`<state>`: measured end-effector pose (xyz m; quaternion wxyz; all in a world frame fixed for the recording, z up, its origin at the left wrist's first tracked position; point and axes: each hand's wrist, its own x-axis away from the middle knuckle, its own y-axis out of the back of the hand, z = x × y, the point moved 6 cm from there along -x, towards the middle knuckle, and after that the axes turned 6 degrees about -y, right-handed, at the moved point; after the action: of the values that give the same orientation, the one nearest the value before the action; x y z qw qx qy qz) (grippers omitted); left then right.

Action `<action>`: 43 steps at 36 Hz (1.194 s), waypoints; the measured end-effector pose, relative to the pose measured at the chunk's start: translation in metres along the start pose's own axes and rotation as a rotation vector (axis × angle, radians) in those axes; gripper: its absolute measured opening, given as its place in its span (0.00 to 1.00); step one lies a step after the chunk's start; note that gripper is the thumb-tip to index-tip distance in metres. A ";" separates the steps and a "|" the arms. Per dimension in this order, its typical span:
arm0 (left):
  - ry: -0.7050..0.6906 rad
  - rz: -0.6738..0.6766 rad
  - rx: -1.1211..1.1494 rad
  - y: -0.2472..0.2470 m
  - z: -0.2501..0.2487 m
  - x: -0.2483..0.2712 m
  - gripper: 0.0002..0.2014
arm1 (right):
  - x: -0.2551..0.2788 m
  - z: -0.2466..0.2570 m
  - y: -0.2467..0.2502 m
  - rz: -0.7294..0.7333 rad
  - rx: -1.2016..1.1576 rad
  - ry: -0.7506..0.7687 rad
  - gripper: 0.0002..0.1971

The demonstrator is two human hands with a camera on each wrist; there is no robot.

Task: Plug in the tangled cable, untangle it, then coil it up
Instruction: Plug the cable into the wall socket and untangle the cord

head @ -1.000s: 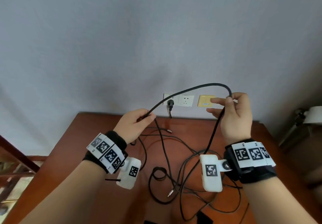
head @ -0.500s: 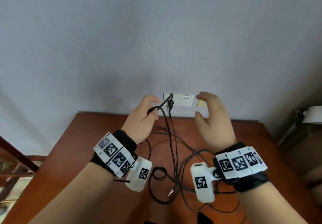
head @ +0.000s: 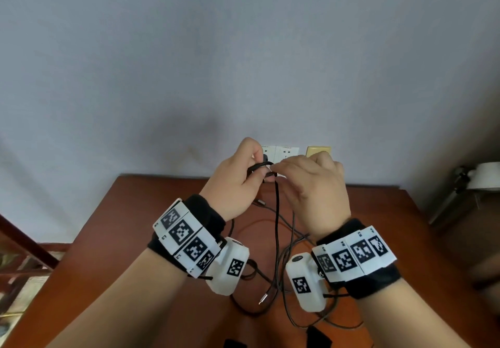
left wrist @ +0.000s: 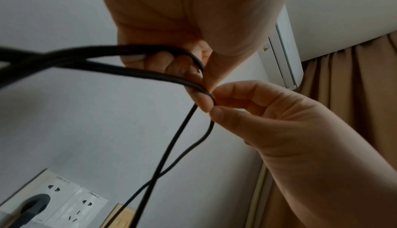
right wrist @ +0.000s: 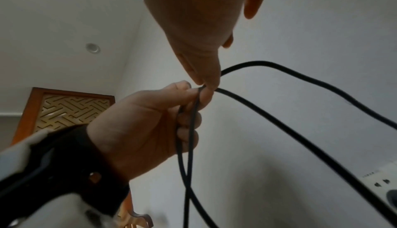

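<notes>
cable [head: 276, 212]: 1, black | hands: 2, both pinching it

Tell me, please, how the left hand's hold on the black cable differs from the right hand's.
The left hand curls its fingers round gathered loops of the black cable; the right hand only pinches one strand at its fingertips. The left hand sits in front of the wall socket; the right hand sits just right of it. Both are raised above the table, fingertips nearly meeting.
</notes>
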<state>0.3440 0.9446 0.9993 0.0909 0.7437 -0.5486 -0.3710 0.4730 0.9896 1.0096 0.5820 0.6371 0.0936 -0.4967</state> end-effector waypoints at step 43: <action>0.118 -0.083 -0.106 0.010 0.053 0.018 0.08 | 0.015 -0.080 0.022 -0.117 -0.356 -0.594 0.26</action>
<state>0.3047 0.9394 0.9589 0.1470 0.7805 -0.4907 -0.3584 0.5376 1.0427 0.9996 0.6563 0.3471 0.0416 -0.6687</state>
